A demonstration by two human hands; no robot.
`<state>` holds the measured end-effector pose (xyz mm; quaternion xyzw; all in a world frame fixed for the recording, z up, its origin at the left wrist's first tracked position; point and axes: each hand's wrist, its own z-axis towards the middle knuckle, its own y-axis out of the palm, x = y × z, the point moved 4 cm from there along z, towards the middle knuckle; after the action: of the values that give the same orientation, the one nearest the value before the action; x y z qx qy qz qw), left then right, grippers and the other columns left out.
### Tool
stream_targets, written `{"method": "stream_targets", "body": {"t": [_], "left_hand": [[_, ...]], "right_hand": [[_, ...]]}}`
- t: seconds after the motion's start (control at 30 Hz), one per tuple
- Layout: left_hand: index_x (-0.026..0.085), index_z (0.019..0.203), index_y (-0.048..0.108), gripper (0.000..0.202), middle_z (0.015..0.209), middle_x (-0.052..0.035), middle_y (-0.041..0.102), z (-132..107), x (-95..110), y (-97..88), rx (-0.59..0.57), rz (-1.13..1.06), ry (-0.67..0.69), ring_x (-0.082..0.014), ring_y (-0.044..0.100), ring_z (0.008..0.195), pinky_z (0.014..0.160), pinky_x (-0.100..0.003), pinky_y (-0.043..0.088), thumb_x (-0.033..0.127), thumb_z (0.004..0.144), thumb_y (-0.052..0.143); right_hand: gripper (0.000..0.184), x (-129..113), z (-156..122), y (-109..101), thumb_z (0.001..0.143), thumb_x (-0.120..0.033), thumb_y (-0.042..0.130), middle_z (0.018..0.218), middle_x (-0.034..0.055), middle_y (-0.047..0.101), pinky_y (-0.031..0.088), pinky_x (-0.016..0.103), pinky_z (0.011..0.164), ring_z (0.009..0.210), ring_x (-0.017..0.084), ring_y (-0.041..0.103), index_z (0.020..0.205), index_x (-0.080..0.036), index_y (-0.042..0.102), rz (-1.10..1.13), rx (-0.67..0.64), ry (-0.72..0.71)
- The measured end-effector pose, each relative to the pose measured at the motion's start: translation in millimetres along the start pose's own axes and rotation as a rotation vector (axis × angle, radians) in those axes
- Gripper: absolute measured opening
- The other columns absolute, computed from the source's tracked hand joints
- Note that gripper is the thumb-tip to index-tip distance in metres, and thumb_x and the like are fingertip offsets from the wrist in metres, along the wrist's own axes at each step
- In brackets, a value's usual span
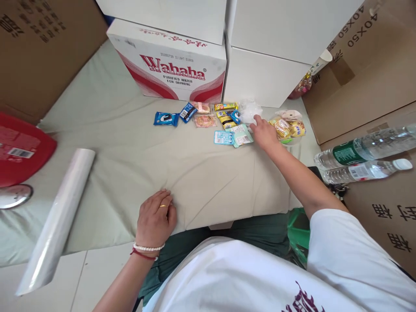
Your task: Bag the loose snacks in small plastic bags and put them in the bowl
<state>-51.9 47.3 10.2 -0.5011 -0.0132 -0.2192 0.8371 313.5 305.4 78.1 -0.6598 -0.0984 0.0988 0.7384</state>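
Note:
My left hand (156,217) rests on the cloth near the table's front edge, its fingers curled in and nothing visible in them. Stretched toward the back right, my right hand (263,133) has its fingertips bunched at the edge of a clear plastic bag (250,112) and a pale green pouch (242,135); what they grip is hard to make out. Left of that hand lie a light blue packet (223,138), yellow snack packets (225,119), pink-and-clear packets (205,121) and blue packets (165,118). Just right of it sit several yellow snack packets (283,128).
A Wahaha water carton (175,65) and white boxes (263,78) wall the back. On the left lie a clear plastic film roll (58,221) and a red container (22,149). Plastic bottles (373,147) lie by a cardboard box (367,69) on the right.

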Motion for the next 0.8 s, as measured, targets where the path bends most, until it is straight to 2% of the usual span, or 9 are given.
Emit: {"method": "stream_targets", "body": {"t": [0.1,0.23,0.37,0.47,0.53,0.63,0.67,0.7,0.8], "left_hand": [[0.019,0.109,0.065,0.024,0.116,-0.0146,0.075,-1,1,-0.3,0.002,-0.016,-0.009,-0.0302,0.07,0.118,0.103,-0.046,0.053,0.01,0.089,0.058],[0.019,0.106,0.066,0.021,0.115,-0.0141,0.076,0,2,-1.4,0.033,-0.046,-0.014,-0.0299,0.071,0.117,0.103,-0.045,0.054,0.01,0.088,0.06],[0.019,0.103,0.066,0.016,0.113,-0.0142,0.075,-1,0,-6.2,0.078,-0.096,0.001,-0.031,0.07,0.118,0.102,-0.046,0.055,0.012,0.088,0.065],[0.02,0.098,0.068,0.011,0.107,-0.013,0.074,-3,-1,-15.9,0.184,-0.161,-0.044,-0.0324,0.069,0.118,0.1,-0.049,0.056,0.016,0.088,0.068],[0.021,0.094,0.068,0.004,0.096,-0.0094,0.072,-3,3,-20.2,0.232,-0.229,-0.168,-0.0287,0.071,0.103,0.091,-0.046,0.058,0.022,0.09,0.068],[0.021,0.099,0.066,0.016,0.081,-0.0022,0.067,4,28,-7.8,0.104,-0.54,-0.478,-0.0176,0.067,0.073,0.069,-0.033,0.057,0.036,0.1,0.059],[0.022,0.108,0.065,0.023,0.083,-0.002,0.067,10,44,4.1,-0.04,-0.725,-0.556,-0.0168,0.067,0.073,0.067,-0.031,0.056,0.042,0.102,0.055],[0.022,0.116,0.062,0.031,0.09,-0.004,0.069,18,62,15.6,-0.159,-0.882,-0.589,-0.0183,0.07,0.081,0.066,-0.03,0.057,0.048,0.102,0.053],[0.021,0.135,0.055,0.073,0.143,-0.0178,0.058,50,107,39.6,-0.24,-1.06,-0.511,-0.0306,0.06,0.132,0.092,-0.04,0.06,0.06,0.079,0.079]], "right_hand": [[0.034,-2,-4,-9,0.101,-0.022,0.039,0.141,0.0177,0.06,0.052,0.045,0.083,0.114,0.035,0.057,0.112,-0.019,0.071,0.027,0.063,0.013],[0.022,-3,-49,-56,0.099,-0.035,0.053,0.138,0.013,0.061,0.051,0.047,0.094,0.119,0.032,0.056,0.105,-0.022,0.069,0.206,0.338,-0.09],[0.019,1,-103,-78,0.094,-0.042,0.065,0.098,0.0059,0.068,0.051,0.04,0.086,0.089,0.022,0.061,0.093,-0.023,0.066,0.554,0.405,0.022],[0.025,-5,-138,-54,0.088,-0.047,0.071,0.074,-0.0028,0.056,0.04,0.027,0.056,0.059,0.012,0.047,0.093,-0.024,0.06,1.043,0.367,0.345],[0.032,-22,-157,-27,0.082,-0.05,0.074,0.068,-0.006,0.048,0.027,0.024,0.046,0.05,0.009,0.035,0.091,-0.025,0.057,1.327,0.317,0.539],[0.04,-59,-179,4,0.074,-0.052,0.08,0.063,-0.009,0.039,0.018,0.022,0.043,0.046,0.006,0.026,0.085,-0.025,0.053,1.559,0.262,0.72],[0.042,-72,-185,10,0.072,-0.052,0.082,0.062,-0.0096,0.037,0.018,0.022,0.043,0.046,0.005,0.025,0.083,-0.025,0.052,1.61,0.243,0.758],[0.044,-84,-190,13,0.07,-0.053,0.083,0.061,-0.0101,0.036,0.017,0.022,0.042,0.045,0.005,0.024,0.083,-0.025,0.051,1.658,0.213,0.788],[0.052,-112,-200,15,0.064,-0.055,0.089,0.062,-0.0102,0.041,0.013,0.021,0.041,0.044,0.003,0.023,0.083,-0.024,0.052,1.806,0.062,0.823]]}}
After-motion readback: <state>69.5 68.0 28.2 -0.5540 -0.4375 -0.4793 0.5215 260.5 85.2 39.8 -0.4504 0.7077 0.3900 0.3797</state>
